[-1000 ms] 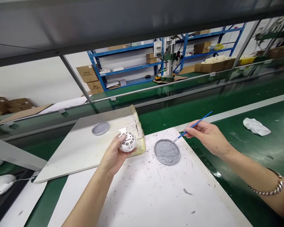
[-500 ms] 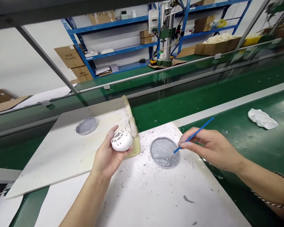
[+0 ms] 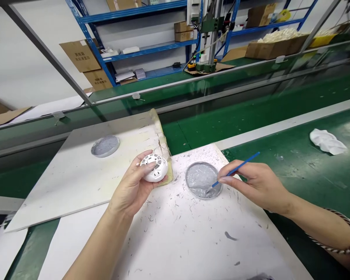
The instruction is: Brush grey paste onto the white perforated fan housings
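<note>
My left hand (image 3: 137,182) is closed around a round white slotted plastic housing (image 3: 157,174), its thumb lying across the slotted face. Between the thumb and fingers of my right hand (image 3: 247,182) is a thin blue brush (image 3: 236,168), slanting down to the left. The brush's tip rests in grey paste inside a shallow round dish (image 3: 196,167) on a white, grey-smeared board (image 3: 186,237). A second shallow dish of grey paste (image 3: 105,146) stands farther left on another pale board (image 3: 61,182).
A crumpled white cloth or tissue (image 3: 327,141) lies on the green table at right. Behind runs a green conveyor belt (image 3: 236,116) with a metal rail. Farther back stand blue shelves (image 3: 151,50), cardboard boxes (image 3: 81,56) and a drill-press-like machine (image 3: 211,39).
My left thumb has moved onto the face of the white housing, which is turned more upward. The brush has shifted slightly left, its tip still in the dish. The camera view has tilted down.
</note>
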`<control>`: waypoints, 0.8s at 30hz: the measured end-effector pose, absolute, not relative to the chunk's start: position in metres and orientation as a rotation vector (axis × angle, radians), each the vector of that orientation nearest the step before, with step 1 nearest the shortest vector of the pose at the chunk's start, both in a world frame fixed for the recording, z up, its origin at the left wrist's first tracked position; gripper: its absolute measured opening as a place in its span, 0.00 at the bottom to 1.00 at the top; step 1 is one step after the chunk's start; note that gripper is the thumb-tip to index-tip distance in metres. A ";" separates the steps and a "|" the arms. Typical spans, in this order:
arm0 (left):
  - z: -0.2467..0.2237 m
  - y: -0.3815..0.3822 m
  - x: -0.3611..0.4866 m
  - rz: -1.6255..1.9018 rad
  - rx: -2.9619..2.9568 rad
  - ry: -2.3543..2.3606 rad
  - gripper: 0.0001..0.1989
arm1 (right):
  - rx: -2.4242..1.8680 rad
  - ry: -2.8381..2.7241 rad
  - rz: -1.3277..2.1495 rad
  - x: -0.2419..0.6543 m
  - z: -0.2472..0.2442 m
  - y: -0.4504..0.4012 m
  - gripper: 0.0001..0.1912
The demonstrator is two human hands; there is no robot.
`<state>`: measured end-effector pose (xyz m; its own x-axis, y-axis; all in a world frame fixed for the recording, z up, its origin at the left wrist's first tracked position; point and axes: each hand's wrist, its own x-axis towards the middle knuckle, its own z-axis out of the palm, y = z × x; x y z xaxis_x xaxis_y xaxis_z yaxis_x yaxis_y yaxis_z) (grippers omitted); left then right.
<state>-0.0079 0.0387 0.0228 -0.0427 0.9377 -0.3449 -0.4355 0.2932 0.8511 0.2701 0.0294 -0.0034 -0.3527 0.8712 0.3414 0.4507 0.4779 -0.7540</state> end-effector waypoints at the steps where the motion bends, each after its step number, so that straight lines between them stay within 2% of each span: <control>1: 0.023 0.038 -0.008 1.220 0.605 1.104 0.16 | -1.132 -1.895 0.801 0.269 -0.005 0.030 0.05; 8: 0.023 0.034 -0.004 1.180 0.640 1.100 0.17 | -1.216 -1.201 1.327 0.274 -0.025 0.042 0.15; 12: 0.022 0.031 -0.002 1.153 0.666 1.072 0.19 | -1.179 -0.804 1.569 0.275 -0.026 0.046 0.14; 16: 0.021 0.027 0.000 1.109 0.688 1.086 0.20 | -1.157 -0.657 1.619 0.274 -0.026 0.048 0.12; 24: 0.017 0.022 0.005 1.048 0.748 1.062 0.12 | -1.130 -0.511 1.674 0.274 -0.027 0.048 0.13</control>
